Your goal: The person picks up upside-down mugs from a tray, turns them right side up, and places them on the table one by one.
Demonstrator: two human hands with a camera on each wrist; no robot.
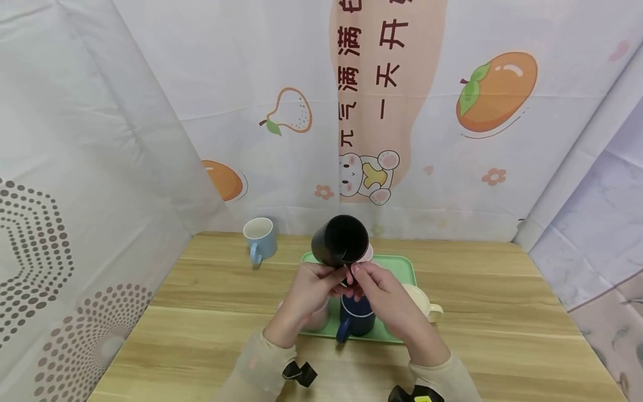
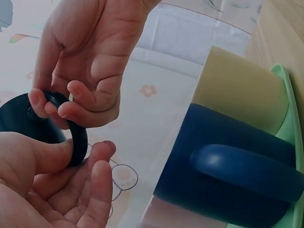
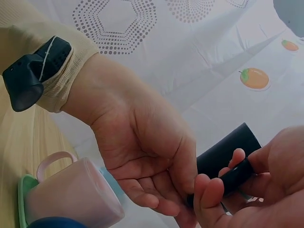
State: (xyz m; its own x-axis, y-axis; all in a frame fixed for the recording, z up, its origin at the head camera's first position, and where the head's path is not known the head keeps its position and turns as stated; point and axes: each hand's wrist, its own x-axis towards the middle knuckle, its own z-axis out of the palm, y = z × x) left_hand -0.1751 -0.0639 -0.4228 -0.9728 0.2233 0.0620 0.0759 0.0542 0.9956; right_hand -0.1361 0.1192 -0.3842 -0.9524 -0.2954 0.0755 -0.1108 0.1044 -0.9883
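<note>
A black mug (image 1: 337,240) is held up over the green tray (image 1: 403,269), tilted so its open mouth faces me. My left hand (image 1: 310,293) pinches its handle between thumb and fingers. From the other side, my right hand (image 1: 385,293) grips the same handle (image 2: 80,142), as the left wrist view shows. Below the hands stands a dark blue mug (image 1: 358,319) on the tray, handle toward me. A pink mug (image 1: 318,319) is to its left, partly covered by my left hand. To its right is a cream mug (image 1: 421,298), partly behind my right arm.
A light blue mug (image 1: 261,241) stands on the wooden table (image 1: 502,301) at the back left. Another pink rim (image 1: 369,254) shows behind the black mug. A printed white curtain (image 1: 281,167) hangs along the table's back edge.
</note>
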